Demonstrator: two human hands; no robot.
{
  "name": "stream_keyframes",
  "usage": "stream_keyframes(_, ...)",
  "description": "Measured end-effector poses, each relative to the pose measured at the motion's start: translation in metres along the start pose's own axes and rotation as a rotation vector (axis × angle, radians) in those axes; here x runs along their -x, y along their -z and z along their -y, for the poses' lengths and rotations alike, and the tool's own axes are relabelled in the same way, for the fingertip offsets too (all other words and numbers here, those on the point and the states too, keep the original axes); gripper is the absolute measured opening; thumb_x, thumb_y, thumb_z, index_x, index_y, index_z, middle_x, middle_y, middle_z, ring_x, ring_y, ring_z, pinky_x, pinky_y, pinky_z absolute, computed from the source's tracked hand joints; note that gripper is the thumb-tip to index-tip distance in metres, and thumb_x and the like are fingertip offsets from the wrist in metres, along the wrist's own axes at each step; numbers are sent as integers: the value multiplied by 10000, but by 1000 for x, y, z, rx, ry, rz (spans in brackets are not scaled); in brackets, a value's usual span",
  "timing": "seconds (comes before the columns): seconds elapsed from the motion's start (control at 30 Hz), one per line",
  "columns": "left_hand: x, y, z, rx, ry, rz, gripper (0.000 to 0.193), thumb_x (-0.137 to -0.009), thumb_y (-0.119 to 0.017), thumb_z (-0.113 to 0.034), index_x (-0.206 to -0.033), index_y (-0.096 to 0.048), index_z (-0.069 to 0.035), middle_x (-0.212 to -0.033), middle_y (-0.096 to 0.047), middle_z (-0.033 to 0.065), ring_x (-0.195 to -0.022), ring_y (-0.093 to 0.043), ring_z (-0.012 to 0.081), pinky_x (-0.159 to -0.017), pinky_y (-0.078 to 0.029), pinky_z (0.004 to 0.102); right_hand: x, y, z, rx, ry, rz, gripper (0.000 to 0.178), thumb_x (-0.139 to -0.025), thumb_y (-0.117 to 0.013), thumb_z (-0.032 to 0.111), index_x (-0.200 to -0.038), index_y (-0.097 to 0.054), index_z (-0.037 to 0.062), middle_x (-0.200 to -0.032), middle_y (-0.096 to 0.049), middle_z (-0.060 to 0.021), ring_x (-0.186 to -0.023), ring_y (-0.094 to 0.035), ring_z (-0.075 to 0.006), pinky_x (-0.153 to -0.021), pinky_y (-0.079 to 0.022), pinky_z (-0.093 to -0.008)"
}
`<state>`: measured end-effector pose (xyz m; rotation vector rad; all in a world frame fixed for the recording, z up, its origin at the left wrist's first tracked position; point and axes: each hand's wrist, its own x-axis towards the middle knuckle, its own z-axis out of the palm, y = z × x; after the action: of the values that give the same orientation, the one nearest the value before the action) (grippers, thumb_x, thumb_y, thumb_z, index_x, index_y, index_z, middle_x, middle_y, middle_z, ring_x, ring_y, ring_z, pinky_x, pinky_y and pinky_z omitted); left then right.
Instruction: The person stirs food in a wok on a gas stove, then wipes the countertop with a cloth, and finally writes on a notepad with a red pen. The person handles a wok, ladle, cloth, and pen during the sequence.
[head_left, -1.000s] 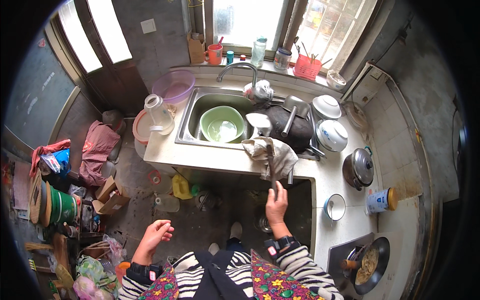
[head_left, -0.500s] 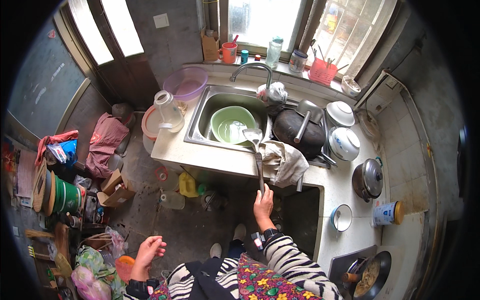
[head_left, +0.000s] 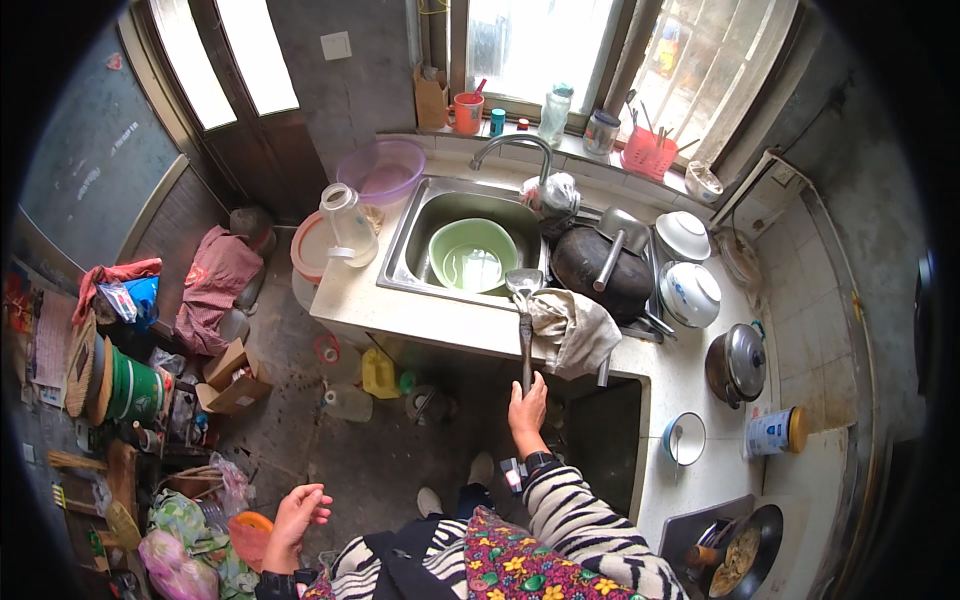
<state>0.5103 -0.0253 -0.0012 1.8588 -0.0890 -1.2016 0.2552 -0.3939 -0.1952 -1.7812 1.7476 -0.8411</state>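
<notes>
Right hand (head_left: 527,405) clamped on the spatula (head_left: 524,310) handle's end; left hand (head_left: 297,508) open, empty. Blade beyond the grip could snag the cloth (head_left: 572,330) and drag it off the desk (head_left: 420,315).

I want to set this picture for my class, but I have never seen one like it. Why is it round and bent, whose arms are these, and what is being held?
The picture comes from a wide fisheye camera worn on a person's head, looking down, so straight edges curve toward the rim. The two arms entering from below are that person's own. The right hand grips the long handle of a metal spatula, whose blade reaches the edge of the steel sink. A green bowl lies in the sink. Beside it on the counter sit a crumpled cloth, a black pot and white bowls. The left hand is open and empty, low over the floor.
</notes>
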Motion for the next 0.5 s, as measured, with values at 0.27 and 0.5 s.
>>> stream_keyframes(0.27,8,37,9,57,-54,-9,331,-974,-575,-236,-1217,-554,-12,-971,-679,98,-720,-636,121,-621,-534,243,3,20,11,108,-35,59,621,-848,-700,384,-1316,-443,66,-1187,-545,-217,-1068,-570,-408,-870,-492,-478)
stream_keyframes(0.5,4,57,13,81,-129,12,312,-972,-578,-239,-1200,-565,-27,-967,-680,92,-719,-636,116,-621,-532,243,9,50,20,164,-45,28,615,-851,-683,420,-1311,-466,74,-1211,-541,-199,-1128,-542,-380,-928,-466,-465)
